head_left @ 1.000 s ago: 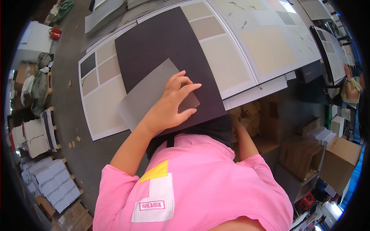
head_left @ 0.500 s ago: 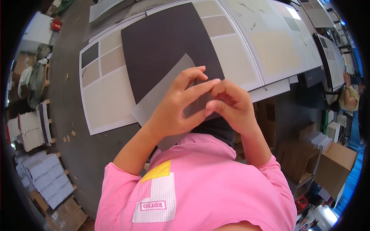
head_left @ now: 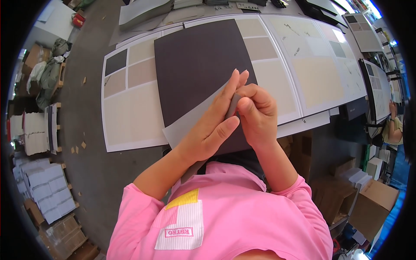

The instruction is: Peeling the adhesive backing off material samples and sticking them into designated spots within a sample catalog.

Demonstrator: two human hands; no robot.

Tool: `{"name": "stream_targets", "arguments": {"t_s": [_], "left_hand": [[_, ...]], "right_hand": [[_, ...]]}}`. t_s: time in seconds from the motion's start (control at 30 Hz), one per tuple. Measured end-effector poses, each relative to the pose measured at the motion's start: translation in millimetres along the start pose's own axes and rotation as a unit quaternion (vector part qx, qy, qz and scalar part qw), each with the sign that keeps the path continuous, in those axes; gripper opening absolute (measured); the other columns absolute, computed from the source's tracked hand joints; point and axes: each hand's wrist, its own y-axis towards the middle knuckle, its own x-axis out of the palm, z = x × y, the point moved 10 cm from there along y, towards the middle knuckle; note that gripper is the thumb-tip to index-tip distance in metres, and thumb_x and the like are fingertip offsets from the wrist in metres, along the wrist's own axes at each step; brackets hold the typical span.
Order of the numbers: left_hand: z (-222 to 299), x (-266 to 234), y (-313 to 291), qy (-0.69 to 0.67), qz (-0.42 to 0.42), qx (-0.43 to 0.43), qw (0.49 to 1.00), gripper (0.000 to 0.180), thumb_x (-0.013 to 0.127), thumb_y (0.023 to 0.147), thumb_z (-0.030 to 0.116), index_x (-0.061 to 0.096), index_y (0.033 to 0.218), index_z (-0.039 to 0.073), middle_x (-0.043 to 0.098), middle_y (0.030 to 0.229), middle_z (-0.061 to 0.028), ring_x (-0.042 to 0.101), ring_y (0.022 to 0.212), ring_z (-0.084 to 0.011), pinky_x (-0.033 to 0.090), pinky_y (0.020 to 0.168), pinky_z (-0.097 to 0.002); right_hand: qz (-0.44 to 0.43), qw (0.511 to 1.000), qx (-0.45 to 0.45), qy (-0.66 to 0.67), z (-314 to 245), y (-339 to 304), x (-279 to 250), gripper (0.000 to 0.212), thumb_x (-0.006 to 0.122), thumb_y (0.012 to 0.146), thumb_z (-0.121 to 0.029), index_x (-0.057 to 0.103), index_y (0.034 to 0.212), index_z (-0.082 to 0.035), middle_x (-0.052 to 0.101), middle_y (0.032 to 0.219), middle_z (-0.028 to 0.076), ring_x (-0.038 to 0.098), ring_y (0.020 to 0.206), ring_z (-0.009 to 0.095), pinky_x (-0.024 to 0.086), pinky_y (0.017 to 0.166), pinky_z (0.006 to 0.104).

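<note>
My left hand (head_left: pixel 212 121) lies with its fingers stretched out straight against a thin grey sheet (head_left: pixel 187 116), the thumb standing apart. My right hand (head_left: pixel 260 115) is closed, with thumb and bent fingers pinching a curled grey edge that rises between the two hands. The grey sheet slants behind my left hand and wrist and down toward my lap. Beneath it lies a large dark purplish-brown panel (head_left: pixel 197 65) on top of an opened sample board (head_left: pixel 134 117) with beige, taupe and dark swatches.
A second swatch board (head_left: pixel 312 78) adjoins on the right. Grey sheets (head_left: pixel 145 14) are stacked at the table's far side. Cardboard boxes (head_left: pixel 373 206) stand on the right, white paper stacks (head_left: pixel 47 186) on pallets at the left. Another person's arm (head_left: pixel 393 125) shows at the far right.
My left fingers have straightened from a curved pose and lie flatter along the sheet. The right hand now pinches a visible curled grey edge. The whole view has shifted, showing more of the table's far side.
</note>
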Motion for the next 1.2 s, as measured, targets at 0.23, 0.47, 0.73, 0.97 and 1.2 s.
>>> {"name": "stream_targets", "arguments": {"t_s": [0.23, 0.47, 0.73, 0.97, 1.2], "left_hand": [[-5.8, 1.2, 0.0, 0.002, 0.003, -0.032, 0.999, 0.077, 0.049, 0.1, 0.025, 0.004, 0.159, 0.003, 0.02, 0.162, -0.0214, 0.026, 0.148, -0.0298, 0.018, 0.119, -0.0392], [-5.9, 1.5, 0.3, -0.042, 0.015, -0.088, 0.995, 0.093, 0.05, 0.079, 0.001, 0.003, 0.159, 0.007, 0.022, 0.162, -0.0187, 0.03, 0.145, -0.0252, 0.027, 0.112, -0.032], [-8.3, 6.0, -0.2, -0.06, -0.002, -0.088, 0.994, 0.096, 0.049, 0.08, -0.002, -0.002, 0.159, 0.008, 0.019, 0.164, -0.0136, 0.046, 0.105, -0.0137, 0.04, 0.089, -0.0239], [-10.9, 8.7, -0.3, -0.063, -0.01, -0.083, 0.994, 0.095, 0.049, 0.08, -0.002, -0.002, 0.16, 0.009, 0.017, 0.164, -0.0139, 0.046, 0.106, -0.0133, 0.038, 0.092, -0.024], [-10.1, 9.2, -2.1, -0.1, -0.01, -0.104, 0.989, 0.095, 0.048, 0.079, -0.003, -0.002, 0.16, 0.009, 0.015, 0.164, -0.0157, 0.043, 0.124, -0.017, 0.037, 0.097, -0.0249]], "right_hand": [[-0.021, 0.998, 0.008, -0.062, -4.7, 2.4, 7.2, 0.007, 0.061, 0.097, -0.006, 0.057, 0.095, -0.002, 0.059, 0.077, 0.001, 0.058, 0.069, 0.008, 0.048, 0.064, 0.0221], [-0.008, 0.999, 0.014, -0.037, 3.0, 4.8, -1.8, 0.007, 0.064, 0.094, -0.002, 0.057, 0.093, -0.001, 0.061, 0.077, 0.003, 0.06, 0.066, 0.008, 0.049, 0.059, 0.0218], [-0.005, 0.998, 0.02, -0.054, -0.4, 2.6, -1.8, 0.006, 0.062, 0.095, -0.001, 0.058, 0.091, 0.0, 0.062, 0.076, 0.002, 0.059, 0.064, 0.008, 0.049, 0.059, 0.0215], [0.007, 0.999, 0.015, -0.036, -5.6, 0.4, 0.3, 0.006, 0.061, 0.095, -0.001, 0.057, 0.091, -0.001, 0.061, 0.074, 0.001, 0.059, 0.065, 0.007, 0.048, 0.059, 0.0216], [-0.007, 0.998, 0.043, -0.037, 0.2, 2.4, -5.9, 0.008, 0.062, 0.096, -0.004, 0.057, 0.09, -0.001, 0.063, 0.08, 0.002, 0.059, 0.066, 0.008, 0.049, 0.059, 0.0222]]}}
